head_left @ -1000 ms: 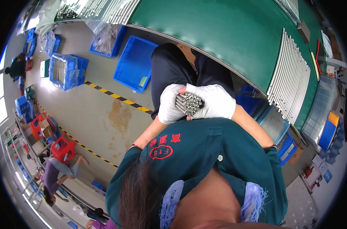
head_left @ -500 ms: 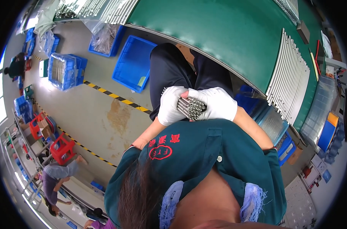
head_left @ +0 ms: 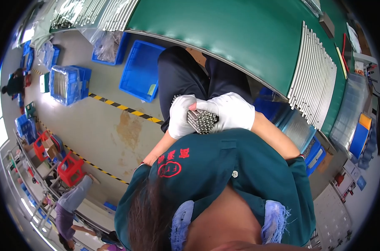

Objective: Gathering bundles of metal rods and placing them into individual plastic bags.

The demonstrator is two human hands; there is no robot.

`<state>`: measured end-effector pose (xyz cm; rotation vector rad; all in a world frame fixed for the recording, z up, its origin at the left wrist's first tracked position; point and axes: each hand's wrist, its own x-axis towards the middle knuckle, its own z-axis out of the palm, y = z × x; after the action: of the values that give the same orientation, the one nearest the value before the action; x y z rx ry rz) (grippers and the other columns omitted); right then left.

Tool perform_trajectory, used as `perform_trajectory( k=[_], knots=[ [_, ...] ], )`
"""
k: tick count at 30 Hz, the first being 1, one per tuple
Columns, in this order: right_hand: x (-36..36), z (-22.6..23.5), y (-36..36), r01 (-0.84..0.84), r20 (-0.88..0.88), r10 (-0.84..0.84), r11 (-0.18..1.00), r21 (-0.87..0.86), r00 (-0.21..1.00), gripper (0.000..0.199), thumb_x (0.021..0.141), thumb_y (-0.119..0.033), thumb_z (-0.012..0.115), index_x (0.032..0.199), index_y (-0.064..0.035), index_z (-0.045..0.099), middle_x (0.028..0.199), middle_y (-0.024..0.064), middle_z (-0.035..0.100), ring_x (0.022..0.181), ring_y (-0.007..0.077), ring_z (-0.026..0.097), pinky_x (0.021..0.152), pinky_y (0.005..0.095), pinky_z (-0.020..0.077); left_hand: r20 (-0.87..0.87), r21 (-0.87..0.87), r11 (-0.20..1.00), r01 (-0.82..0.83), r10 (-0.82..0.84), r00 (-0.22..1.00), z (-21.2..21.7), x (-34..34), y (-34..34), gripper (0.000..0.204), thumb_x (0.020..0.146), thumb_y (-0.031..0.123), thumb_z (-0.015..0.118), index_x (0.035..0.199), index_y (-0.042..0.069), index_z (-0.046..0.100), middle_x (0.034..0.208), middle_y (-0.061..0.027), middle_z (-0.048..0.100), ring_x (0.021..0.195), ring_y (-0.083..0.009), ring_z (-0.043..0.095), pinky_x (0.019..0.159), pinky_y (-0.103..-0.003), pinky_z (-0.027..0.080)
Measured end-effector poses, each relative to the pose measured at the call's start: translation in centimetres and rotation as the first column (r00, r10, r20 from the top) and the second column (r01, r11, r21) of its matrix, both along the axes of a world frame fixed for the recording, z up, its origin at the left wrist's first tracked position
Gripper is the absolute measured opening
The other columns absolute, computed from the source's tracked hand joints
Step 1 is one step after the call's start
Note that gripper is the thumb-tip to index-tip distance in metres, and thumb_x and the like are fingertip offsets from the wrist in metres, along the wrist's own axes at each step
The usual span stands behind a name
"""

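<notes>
A bundle of thin metal rods (head_left: pixel 204 122) is held over my lap, its round ends turned toward my chest. My left hand (head_left: pixel 182 117), in a white glove, wraps round the bundle from the left, a bare fingertip showing on top. From the other side my right hand (head_left: pixel 233 111), gloved in white too, closes against the rods. The far ends of the bundle poke out just above my left hand. On the green table, a row of longer metal rods (head_left: pixel 313 77) lies side by side to the right.
The green tabletop (head_left: pixel 223 33) spans ahead of my knees. Left of my legs an open blue crate (head_left: pixel 140 71) stands on the floor near crates with plastic-wrapped rods (head_left: pixel 66 83). More rods (head_left: pixel 87 12) lie at the table's far left. A person (head_left: pixel 66 209) bends near red stools (head_left: pixel 71 168).
Both hands and the rod bundle have shifted slightly left in the view, still gripped together. The whole scene has moved a little with my head. The bending person at the left has changed position.
</notes>
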<state>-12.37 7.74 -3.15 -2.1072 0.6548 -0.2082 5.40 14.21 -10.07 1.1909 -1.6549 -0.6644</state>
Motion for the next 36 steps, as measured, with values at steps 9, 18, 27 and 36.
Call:
perform_trajectory(
  k=[9,18,27,36],
  knots=[
    [0.2,-0.6,0.2,0.026,0.067,-0.023,0.999,-0.044,0.997,0.049,0.074,-0.035,0.063,0.119,-0.0213,0.051,0.07,0.0116,0.062,0.062,0.0328,0.062,0.054,0.042,0.0486,-0.026,-0.011,1.0,-0.005,0.005,1.0,-0.2,-0.1,0.2,0.026,0.061,0.009,0.069,0.085,0.003,0.061,0.08,-0.0132,0.061,0.079,-0.0346,0.06,0.073,-0.04,0.048],
    [0.2,-0.5,0.2,-0.007,0.003,0.007,0.997,-0.073,1.0,0.059,0.069,-0.035,0.07,0.122,-0.0197,0.049,0.072,0.0077,0.062,0.063,0.0303,0.06,0.054,0.0399,0.0443,-0.086,0.007,0.999,-0.05,0.05,0.995,-0.2,-0.2,0.3,0.027,0.06,0.008,0.07,0.086,0.005,0.062,0.082,-0.011,0.062,0.079,-0.0336,0.06,0.076,-0.041,0.048],
    [0.1,-0.5,0.2,0.016,0.039,-0.015,0.999,-0.039,0.999,0.054,0.071,-0.035,0.068,0.12,-0.0208,0.05,0.072,0.0109,0.062,0.065,0.032,0.062,0.056,0.0405,0.0475,-0.065,0.021,0.999,-0.043,0.045,0.997,-0.6,-0.1,0.5,0.026,0.06,0.007,0.069,0.086,0.005,0.062,0.081,-0.0113,0.062,0.079,-0.0338,0.06,0.074,-0.041,0.048],
    [0.0,-0.5,-0.1,0.036,-0.021,-0.036,0.999,0.018,0.999,0.059,0.07,-0.042,0.069,0.121,-0.0172,0.05,0.085,0.0142,0.066,0.076,0.0335,0.064,0.066,0.0409,0.0508,-0.066,0.192,0.981,0.02,-0.007,0.998,-1.7,0.5,0.7,0.036,0.06,0.009,0.072,0.093,0.006,0.058,0.084,-0.0114,0.061,0.077,-0.0325,0.06,0.07,-0.038,0.048]
  ],
)
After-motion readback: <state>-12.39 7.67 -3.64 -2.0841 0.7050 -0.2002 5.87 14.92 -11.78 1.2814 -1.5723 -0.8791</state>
